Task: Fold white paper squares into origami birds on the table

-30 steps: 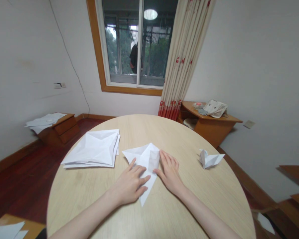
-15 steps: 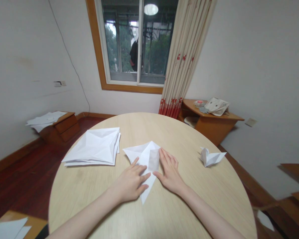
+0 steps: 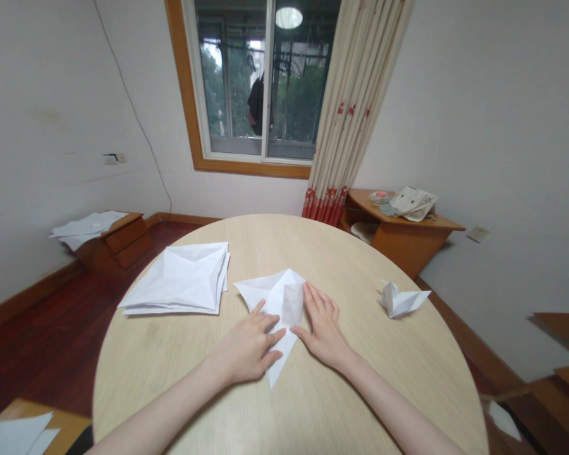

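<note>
A partly folded white paper (image 3: 275,292) lies on the round wooden table (image 3: 284,411), one long point towards me. My left hand (image 3: 253,344) rests on the paper's left and lower part, fingers spread. At the paper's right edge, my right hand (image 3: 323,325) touches it with the fingertips near the upper right corner and the thumb by the lower right edge; its fingers are extended. A folded flap in the right half of the paper looks greyish. Neither hand grips anything.
A stack of creased white paper (image 3: 184,278) sits at the table's left. A small folded paper figure (image 3: 402,299) stands at the right. Beyond the table are a low cabinet (image 3: 133,240) with papers, a corner shelf (image 3: 408,243) with a bag, and a curtained window.
</note>
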`<state>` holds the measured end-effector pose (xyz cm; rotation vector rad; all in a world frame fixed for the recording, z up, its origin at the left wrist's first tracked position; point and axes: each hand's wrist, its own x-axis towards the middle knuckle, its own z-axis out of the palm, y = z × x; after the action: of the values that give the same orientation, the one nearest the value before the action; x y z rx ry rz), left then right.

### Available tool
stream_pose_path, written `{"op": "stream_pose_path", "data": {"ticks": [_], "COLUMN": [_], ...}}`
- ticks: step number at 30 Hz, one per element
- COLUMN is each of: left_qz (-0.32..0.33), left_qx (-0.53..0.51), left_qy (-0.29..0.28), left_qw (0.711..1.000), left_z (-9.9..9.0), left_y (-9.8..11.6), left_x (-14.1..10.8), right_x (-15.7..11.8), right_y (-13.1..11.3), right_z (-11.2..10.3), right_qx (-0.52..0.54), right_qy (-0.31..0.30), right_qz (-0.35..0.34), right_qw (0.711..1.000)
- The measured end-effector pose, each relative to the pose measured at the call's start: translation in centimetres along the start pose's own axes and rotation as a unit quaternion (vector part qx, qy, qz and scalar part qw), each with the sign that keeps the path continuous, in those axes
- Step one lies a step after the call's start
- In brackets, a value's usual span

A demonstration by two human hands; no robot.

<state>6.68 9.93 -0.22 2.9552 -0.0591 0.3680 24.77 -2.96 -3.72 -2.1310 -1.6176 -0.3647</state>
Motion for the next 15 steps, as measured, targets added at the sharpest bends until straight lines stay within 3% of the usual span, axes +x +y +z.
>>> {"op": "stream_pose_path", "data": {"ticks": [15], "left_qz": [-0.029], "left_qx": [0.016], "left_qy": [0.012], "left_qw": [0.999], "left_z": [-0.44], "left_y": [0.68], "left_x": [0.05], "right_x": [0.39], "right_y": [0.19], "right_z": [0.60], "right_qx": [-0.075], "right_qy": [0.037], "right_qz": [0.011], "right_qw": [0.996]}}
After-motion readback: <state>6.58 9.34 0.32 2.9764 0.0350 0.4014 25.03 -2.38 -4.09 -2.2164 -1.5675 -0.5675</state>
